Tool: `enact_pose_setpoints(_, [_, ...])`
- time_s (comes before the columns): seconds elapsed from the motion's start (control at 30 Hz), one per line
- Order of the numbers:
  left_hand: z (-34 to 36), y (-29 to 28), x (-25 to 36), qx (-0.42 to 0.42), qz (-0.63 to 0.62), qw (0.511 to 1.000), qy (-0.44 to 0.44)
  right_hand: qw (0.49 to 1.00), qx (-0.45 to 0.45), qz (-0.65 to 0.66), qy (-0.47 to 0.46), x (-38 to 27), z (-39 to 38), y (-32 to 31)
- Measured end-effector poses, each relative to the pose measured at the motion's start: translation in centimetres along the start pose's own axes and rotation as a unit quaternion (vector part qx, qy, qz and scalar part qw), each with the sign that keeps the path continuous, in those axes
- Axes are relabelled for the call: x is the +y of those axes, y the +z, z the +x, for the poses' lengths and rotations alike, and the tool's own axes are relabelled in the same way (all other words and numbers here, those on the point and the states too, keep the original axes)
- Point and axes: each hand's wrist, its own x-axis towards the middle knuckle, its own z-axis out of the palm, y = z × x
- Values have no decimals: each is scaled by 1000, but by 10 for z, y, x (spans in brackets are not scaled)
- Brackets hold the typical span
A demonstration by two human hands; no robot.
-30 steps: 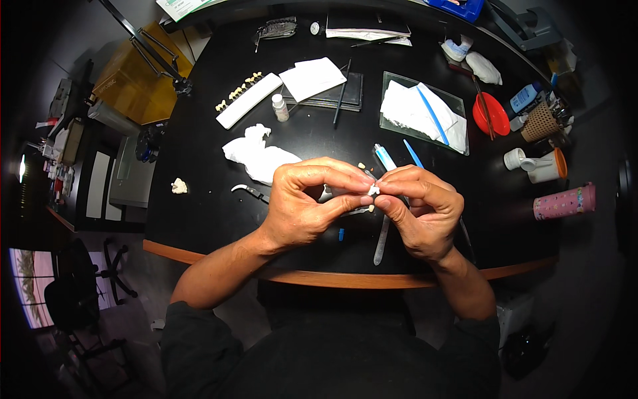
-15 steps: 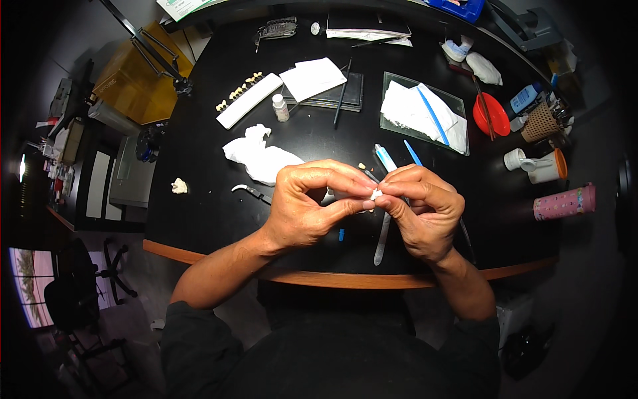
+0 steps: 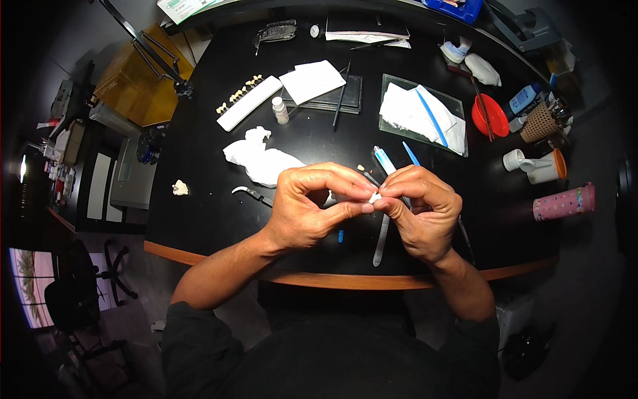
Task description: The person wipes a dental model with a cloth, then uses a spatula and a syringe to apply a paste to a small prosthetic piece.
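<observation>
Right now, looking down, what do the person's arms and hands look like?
The left hand and right hand are bare, with no gloves. No watch or bracelet shows on either wrist. The left sleeve and right sleeve are dark, almost black, and end near the elbows, leaving both forearms uncovered.

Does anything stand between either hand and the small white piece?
Nothing visible does: the left hand and right hand both pinch the small white piece. The blue-and-white tube lies beyond them.
</observation>
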Motion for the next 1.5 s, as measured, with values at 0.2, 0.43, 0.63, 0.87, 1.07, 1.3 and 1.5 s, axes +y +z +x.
enact_pose_setpoints(0.2, [-2, 0, -6, -12, -45, 999, -13, 997, -13, 51, 55, -1, -1, -1])
enact_pose_setpoints(0.43, [-7, 4, -12, 4, -175, 976, -127, 990, -13, 93, 101, -2, 0, -3])
enact_pose_setpoints(0.63, [-9, -1, -21, 15, -243, 949, -201, 986, 10, 90, 142, -11, 1, 0])
enact_pose_setpoints(0.87, [-3, 1, -15, 50, -233, 963, -123, 998, -9, -15, 66, -11, -2, 5])
enact_pose_setpoints(1.07, [5, -14, -2, 86, -206, 973, -61, 998, -20, -46, 32, -9, 5, -4])
enact_pose_setpoints(1.3, [13, -98, 37, 138, -217, 958, 128, 986, 21, -165, 12, 6, 9, -9])
enact_pose_setpoints(1.5, [17, -112, 51, 182, -220, 957, 56, 965, -31, -256, 41, 18, 7, -10])
